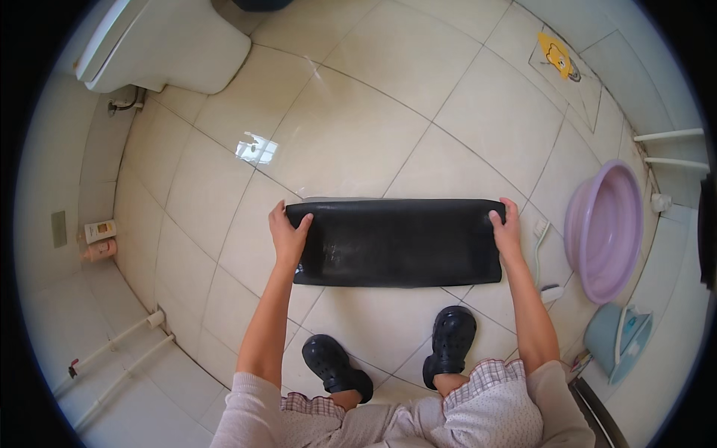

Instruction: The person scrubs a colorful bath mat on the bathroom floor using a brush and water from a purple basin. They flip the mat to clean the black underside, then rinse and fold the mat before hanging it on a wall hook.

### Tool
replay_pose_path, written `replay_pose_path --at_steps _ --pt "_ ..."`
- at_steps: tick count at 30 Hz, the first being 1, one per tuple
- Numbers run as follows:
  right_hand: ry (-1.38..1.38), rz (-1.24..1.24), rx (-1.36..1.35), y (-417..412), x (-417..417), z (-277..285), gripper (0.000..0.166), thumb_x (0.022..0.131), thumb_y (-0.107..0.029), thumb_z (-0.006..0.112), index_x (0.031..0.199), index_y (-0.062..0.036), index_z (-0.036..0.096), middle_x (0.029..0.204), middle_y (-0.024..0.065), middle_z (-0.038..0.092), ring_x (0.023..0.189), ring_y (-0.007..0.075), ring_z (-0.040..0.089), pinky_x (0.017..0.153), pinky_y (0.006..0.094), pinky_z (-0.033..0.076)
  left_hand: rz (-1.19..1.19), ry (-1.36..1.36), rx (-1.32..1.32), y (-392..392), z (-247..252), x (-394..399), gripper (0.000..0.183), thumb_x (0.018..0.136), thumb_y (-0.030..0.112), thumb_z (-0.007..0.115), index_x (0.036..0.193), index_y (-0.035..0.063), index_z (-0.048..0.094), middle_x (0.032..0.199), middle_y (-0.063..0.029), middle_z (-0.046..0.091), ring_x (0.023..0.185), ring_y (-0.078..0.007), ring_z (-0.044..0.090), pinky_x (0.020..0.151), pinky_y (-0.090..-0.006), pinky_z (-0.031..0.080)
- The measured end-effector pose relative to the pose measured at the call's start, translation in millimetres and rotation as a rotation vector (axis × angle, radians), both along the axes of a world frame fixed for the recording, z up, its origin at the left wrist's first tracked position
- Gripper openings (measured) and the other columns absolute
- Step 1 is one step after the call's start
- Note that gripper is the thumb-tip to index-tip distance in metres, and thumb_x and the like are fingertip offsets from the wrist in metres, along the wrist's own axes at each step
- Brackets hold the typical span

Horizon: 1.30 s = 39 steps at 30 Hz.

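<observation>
A black rubber-like mat (400, 243), folded into a wide rectangle, spans the space between my hands just in front of my feet. My left hand (289, 235) grips its far left corner, thumb on the upper face and fingers behind the edge. At the far right corner my right hand (506, 227) holds it the same way. A thin grey strip shows along the far edge, perhaps the mat's other side. Its underside is hidden, and I cannot tell whether it touches the tiled floor (381, 129).
To the right are a white long-handled brush (541, 235), a smaller brush (552, 293), a purple basin (608, 232) tipped against the wall, and a blue bucket (616, 341). A toilet (168, 50) stands far left. Bottles (101, 241) and pipes (112, 347) line the left wall.
</observation>
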State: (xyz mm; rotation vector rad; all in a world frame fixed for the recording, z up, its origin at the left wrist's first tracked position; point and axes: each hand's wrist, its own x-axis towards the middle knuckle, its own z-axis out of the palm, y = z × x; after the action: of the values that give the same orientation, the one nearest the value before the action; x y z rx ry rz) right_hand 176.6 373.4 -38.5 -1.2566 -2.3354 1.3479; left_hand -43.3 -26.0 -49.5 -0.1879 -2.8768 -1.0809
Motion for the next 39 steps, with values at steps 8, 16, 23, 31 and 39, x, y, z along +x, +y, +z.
replay_pose_path --at_steps 8,16,23,31,39 --pt "0.177 -0.285 -0.434 -1 46 16 0.038 0.088 -0.011 0.058 0.124 -0.007 0.047 0.107 0.0058 0.051 0.094 0.0147 0.048 0.087 0.0277 0.039 0.05 -0.552 0.439 -8 10 -6 0.027 0.085 0.02 0.065 0.105 0.0025 0.059 0.084 -0.0008 0.057 0.079 -0.0103 0.052 0.077 -0.0238 0.043" --pt "-0.318 -0.116 0.038 9 43 -25 0.058 0.08 -0.024 0.069 0.125 0.0024 0.044 0.116 0.0202 0.047 0.099 0.0269 0.051 0.086 0.0338 0.044 0.025 -0.434 -0.052 -9 -12 -4 0.045 0.076 0.033 0.072 0.101 -0.0014 0.055 0.087 -0.0142 0.058 0.08 -0.0293 0.057 0.075 -0.0369 0.047" --pt "-0.114 0.507 0.574 -42 -37 40 0.078 0.068 -0.03 0.078 0.128 0.003 0.041 0.13 0.0213 0.044 0.123 0.036 0.038 0.104 0.0419 0.03 0.005 -0.832 0.223 -13 29 11 0.049 0.072 0.031 0.078 0.101 -0.0036 0.058 0.09 -0.0125 0.065 0.083 -0.0197 0.062 0.075 -0.031 0.049" --pt "-0.054 1.054 -0.157 -112 -134 77 0.085 0.061 -0.043 0.08 0.125 0.0008 0.047 0.118 0.021 0.054 0.111 0.0344 0.05 0.094 0.0371 0.04 -0.477 -0.388 0.215 12 172 67 0.026 0.073 0.01 0.076 0.089 -0.0012 0.059 0.083 -0.0085 0.062 0.072 -0.0171 0.058 0.065 -0.0277 0.047" --pt "0.327 1.146 -0.173 -132 -110 234 0.035 0.071 -0.016 0.077 0.071 0.0042 0.048 0.071 0.0068 0.044 0.062 0.0182 0.042 0.058 0.0298 0.036 -0.455 0.23 0.158 -23 291 51 0.045 0.059 0.015 0.084 0.094 -0.0004 0.058 0.103 -0.0117 0.06 0.094 -0.0242 0.059 0.081 -0.0313 0.047"
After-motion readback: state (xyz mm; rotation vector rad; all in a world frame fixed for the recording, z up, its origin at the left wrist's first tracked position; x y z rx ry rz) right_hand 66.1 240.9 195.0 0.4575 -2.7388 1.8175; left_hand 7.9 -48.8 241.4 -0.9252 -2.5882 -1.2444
